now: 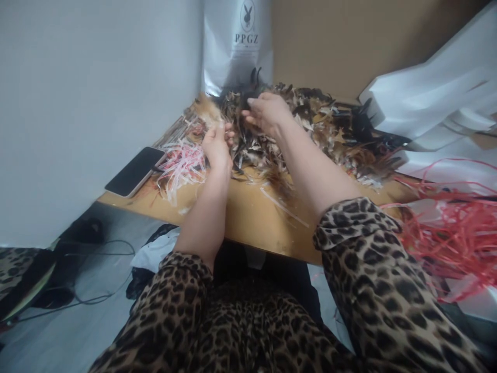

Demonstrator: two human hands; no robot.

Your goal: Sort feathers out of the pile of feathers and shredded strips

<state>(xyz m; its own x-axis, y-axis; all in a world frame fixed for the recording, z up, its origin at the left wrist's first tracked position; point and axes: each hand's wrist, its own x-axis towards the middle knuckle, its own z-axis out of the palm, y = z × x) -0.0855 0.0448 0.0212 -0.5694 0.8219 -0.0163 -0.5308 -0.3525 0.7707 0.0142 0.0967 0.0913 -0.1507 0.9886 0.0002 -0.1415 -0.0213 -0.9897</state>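
My left hand (218,144) is closed around the base of a small bunch of fluffy tan feathers (208,110), which points up and away from me. My right hand (268,111) reaches over the feather pile (264,150), thumb and fingers curled toward each other on black feathers (254,77) whose tips rise against a silver bag. Blur hides exactly where these fingers meet them. The pile mixes brown, black, white and tan feathers. Left of my left hand lie pink and white plastic strips (181,165) and a bundle of thin sticks (174,129).
A phone (135,172) rests on the wooden table (267,223) near its left edge. Behind the pile stands the silver printed bag (238,46). White packaging (435,88) and tangled red strips (458,238) are at the right. Black cables (93,299) run across the floor.
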